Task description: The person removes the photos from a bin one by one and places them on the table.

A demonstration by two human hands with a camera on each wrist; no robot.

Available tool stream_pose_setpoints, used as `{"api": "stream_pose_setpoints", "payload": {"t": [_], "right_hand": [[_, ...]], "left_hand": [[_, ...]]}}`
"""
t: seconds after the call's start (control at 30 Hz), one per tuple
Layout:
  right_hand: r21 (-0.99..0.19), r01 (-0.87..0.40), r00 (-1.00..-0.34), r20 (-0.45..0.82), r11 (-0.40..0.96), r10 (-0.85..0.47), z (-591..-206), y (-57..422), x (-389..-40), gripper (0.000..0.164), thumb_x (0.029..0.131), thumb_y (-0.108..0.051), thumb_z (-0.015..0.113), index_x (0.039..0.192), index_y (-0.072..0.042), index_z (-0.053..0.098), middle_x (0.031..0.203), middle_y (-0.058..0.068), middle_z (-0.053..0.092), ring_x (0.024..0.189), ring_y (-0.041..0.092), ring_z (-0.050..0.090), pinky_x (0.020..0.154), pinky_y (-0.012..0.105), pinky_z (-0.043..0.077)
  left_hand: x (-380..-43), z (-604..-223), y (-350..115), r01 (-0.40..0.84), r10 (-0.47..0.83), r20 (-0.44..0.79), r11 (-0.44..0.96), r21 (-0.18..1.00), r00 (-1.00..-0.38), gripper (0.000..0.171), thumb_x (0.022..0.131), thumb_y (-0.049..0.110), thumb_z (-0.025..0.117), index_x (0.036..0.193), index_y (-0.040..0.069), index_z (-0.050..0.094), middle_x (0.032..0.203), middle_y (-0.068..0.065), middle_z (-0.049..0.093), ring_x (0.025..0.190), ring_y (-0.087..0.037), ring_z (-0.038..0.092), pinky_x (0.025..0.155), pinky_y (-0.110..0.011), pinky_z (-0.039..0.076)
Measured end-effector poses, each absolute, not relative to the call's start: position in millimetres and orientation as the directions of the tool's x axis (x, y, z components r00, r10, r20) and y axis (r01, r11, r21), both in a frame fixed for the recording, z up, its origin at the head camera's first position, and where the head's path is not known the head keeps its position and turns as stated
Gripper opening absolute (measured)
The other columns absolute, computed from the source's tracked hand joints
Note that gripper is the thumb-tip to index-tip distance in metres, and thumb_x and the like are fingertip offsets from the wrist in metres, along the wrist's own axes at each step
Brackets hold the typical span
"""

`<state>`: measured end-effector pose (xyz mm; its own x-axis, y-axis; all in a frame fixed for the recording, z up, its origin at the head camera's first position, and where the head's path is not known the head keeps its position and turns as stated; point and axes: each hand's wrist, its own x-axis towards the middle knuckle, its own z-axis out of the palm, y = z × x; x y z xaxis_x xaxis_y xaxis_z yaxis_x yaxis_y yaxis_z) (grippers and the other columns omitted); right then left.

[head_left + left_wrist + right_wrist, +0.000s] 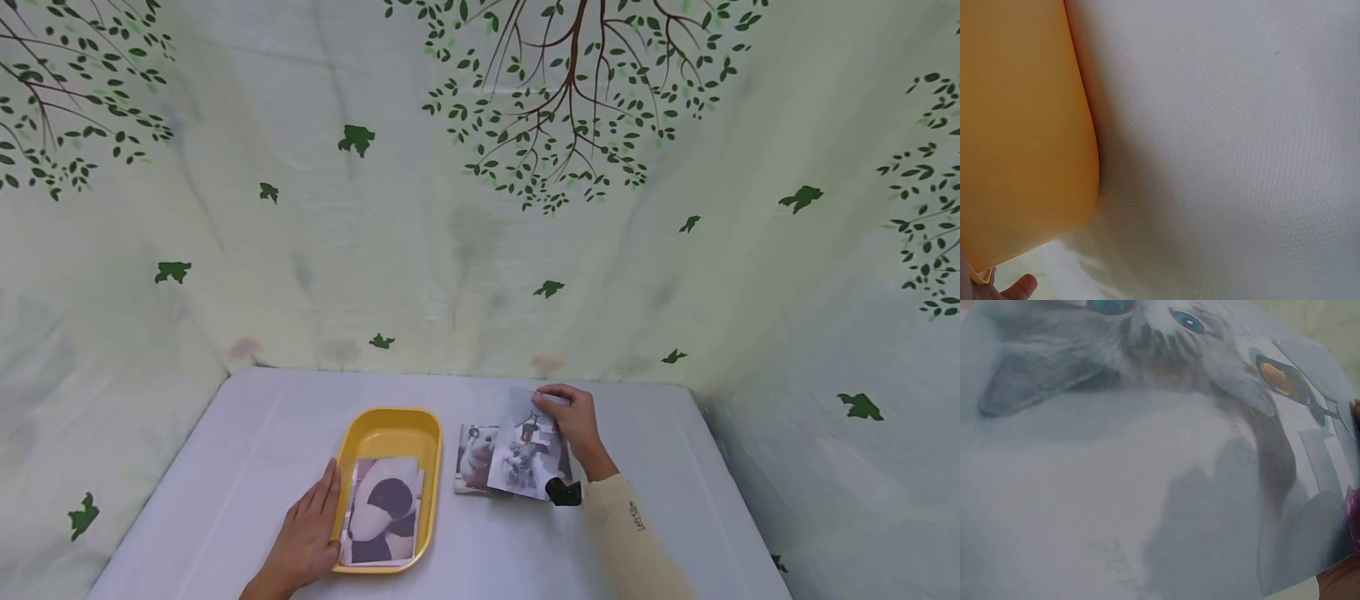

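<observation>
Along the left side of a yellow tray (pixel 395 433) rests my left hand (pixel 309 525), its fingers fairly straight against the rim. In the left wrist view, the outer wall of the tray (pixel 1022 125) fills the left side, with a fingertip (pixel 1020 287) at the lower corner. Several printed photos lie in the tray, the top photo (pixel 381 512) showing large dark and pale shapes. My right hand (pixel 576 421) pinches the top edge of a cat photo (pixel 521 462), tilted above other photos (pixel 472 458) on the table. Close up, a blue-eyed kitten shows on this photo (pixel 1166 362).
A white cloth covers the table (pixel 247 450). Behind it hangs a pale curtain (pixel 450 250) printed with branches and green leaves. A black object (pixel 562 492) sits at my right wrist, by the cream sleeve (pixel 630 533).
</observation>
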<state>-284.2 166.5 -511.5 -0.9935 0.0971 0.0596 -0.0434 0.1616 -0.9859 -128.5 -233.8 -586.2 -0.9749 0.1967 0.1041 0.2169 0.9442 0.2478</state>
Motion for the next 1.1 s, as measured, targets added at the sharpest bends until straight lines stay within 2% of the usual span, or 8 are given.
{"api": "stream_pose_setpoints", "payload": {"t": [0.2,0.33,0.5,0.67,0.83,0.97,1.03,1.1], "right_hand": [[-0.966,0.093,-0.983,-0.05,0.242,0.178,-520,221,-289,0.026,0.08,-0.023,0.078,0.099,-0.006,0.074,0.087,-0.001,0.064,0.05,0.012,0.043,0.045,0.024,0.038],[-0.946,0.144,-0.976,-0.088,0.291,0.198,-526,252,-290,0.03,0.081,-0.024,0.077,0.103,-0.004,0.073,0.085,0.0,0.061,0.052,0.013,0.044,0.047,0.026,0.039],[-0.916,0.205,-0.969,-0.142,0.346,0.2,-537,280,-293,0.034,0.083,-0.028,0.075,0.107,-0.004,0.072,0.094,0.002,0.059,0.062,0.014,0.046,0.051,0.026,0.039],[-0.887,0.249,-0.965,-0.193,0.389,0.177,-554,299,-295,0.038,0.083,-0.032,0.075,0.108,-0.004,0.071,0.091,0.006,0.059,0.06,0.016,0.045,0.052,0.028,0.039],[-0.87,0.267,-0.963,-0.224,0.414,0.151,-574,308,-297,0.036,0.082,-0.034,0.075,0.105,-0.006,0.073,0.109,0.01,0.061,0.062,0.018,0.046,0.055,0.031,0.041],[-0.858,0.253,-0.967,-0.219,0.446,0.128,-582,309,-298,0.028,0.084,-0.027,0.074,0.102,-0.005,0.074,0.12,0.017,0.061,0.088,0.026,0.057,0.079,0.041,0.048],[-0.856,0.256,-0.967,-0.223,0.45,0.127,-585,308,-300,0.026,0.085,-0.024,0.073,0.101,-0.004,0.074,0.124,0.019,0.06,0.109,0.031,0.054,0.096,0.048,0.042],[-0.858,0.271,-0.962,-0.236,0.436,0.134,-586,306,-300,0.026,0.085,-0.022,0.073,0.102,-0.003,0.073,0.126,0.021,0.059,0.12,0.035,0.048,0.105,0.054,0.033]], "left_hand": [[-128,-586,-234,0.211,0.194,0.092,0.947,0.242,-0.977,0.091,0.069,0.007,0.059,0.148,-0.011,0.016,0.157,-0.02,0.013,0.131,-0.044,0.033,0.098,-0.063,0.034],[-128,-585,-234,0.208,0.193,0.086,0.948,0.242,-0.977,0.092,0.07,0.008,0.06,0.148,-0.01,0.015,0.158,-0.02,0.012,0.132,-0.044,0.032,0.099,-0.063,0.034],[-129,-587,-236,0.222,0.202,0.108,0.946,0.235,-0.974,0.094,0.069,0.008,0.06,0.149,-0.009,0.013,0.158,-0.02,0.012,0.132,-0.044,0.032,0.098,-0.063,0.034],[-129,-589,-236,0.235,0.21,0.129,0.943,0.234,-0.969,0.095,0.069,0.007,0.06,0.149,-0.009,0.012,0.158,-0.019,0.012,0.131,-0.043,0.032,0.098,-0.063,0.035],[-129,-588,-236,0.219,0.202,0.095,0.947,0.236,-0.975,0.094,0.069,0.008,0.06,0.149,-0.009,0.013,0.159,-0.018,0.011,0.132,-0.043,0.032,0.099,-0.063,0.034],[-128,-587,-236,0.203,0.192,0.07,0.951,0.232,-0.979,0.093,0.07,0.009,0.06,0.149,-0.009,0.015,0.159,-0.017,0.01,0.133,-0.043,0.032,0.099,-0.063,0.033],[-128,-586,-235,0.199,0.189,0.064,0.952,0.231,-0.98,0.092,0.07,0.009,0.06,0.148,-0.009,0.016,0.159,-0.017,0.01,0.133,-0.043,0.032,0.099,-0.063,0.033],[-128,-584,-235,0.194,0.185,0.059,0.954,0.23,-0.981,0.091,0.07,0.009,0.059,0.148,-0.009,0.016,0.159,-0.017,0.009,0.133,-0.043,0.031,0.1,-0.063,0.033]]}}
